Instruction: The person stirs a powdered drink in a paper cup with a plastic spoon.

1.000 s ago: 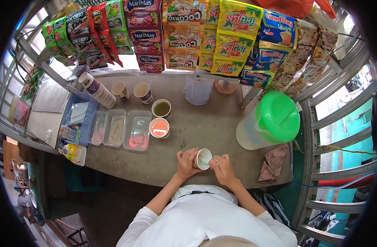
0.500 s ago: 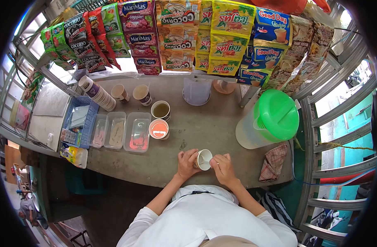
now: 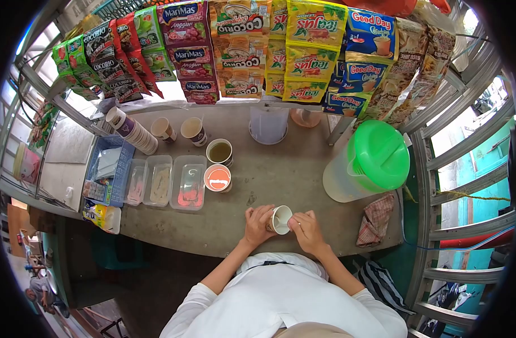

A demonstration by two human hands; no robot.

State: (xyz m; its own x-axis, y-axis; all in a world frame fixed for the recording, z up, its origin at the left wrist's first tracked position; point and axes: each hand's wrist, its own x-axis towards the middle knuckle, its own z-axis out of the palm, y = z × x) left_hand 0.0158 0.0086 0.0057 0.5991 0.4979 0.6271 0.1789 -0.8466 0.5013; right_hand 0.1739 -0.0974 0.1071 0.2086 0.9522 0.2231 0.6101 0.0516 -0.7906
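My left hand [image 3: 259, 224] is wrapped around a white paper cup [image 3: 275, 230] near the front edge of the counter. The cup tilts toward the right, its mouth facing up and right, and the inside looks pale. My right hand [image 3: 307, 232] is closed in a pinch at the cup's right rim. A small pale bit shows at its fingers, but what they hold is too small to make out. Up and left of the hands stand a cup with an orange-red top [image 3: 217, 178] and a cup of greenish-brown liquid [image 3: 219, 152].
A big jug with a green lid [image 3: 379, 152] stands right, beside a checked cloth [image 3: 375, 221]. Plastic tubs [image 3: 188, 169], a blue basket [image 3: 123, 174] and stacked cups [image 3: 131, 130] line the left. Drink sachets [image 3: 241, 50] hang across the back. A clear container [image 3: 268, 125] stands beneath them.
The cup has tilted slightly and shifted a touch to the right in my left hand. A pale strip seen inside the cup earlier is less distinct now. Both hands stay almost in place.
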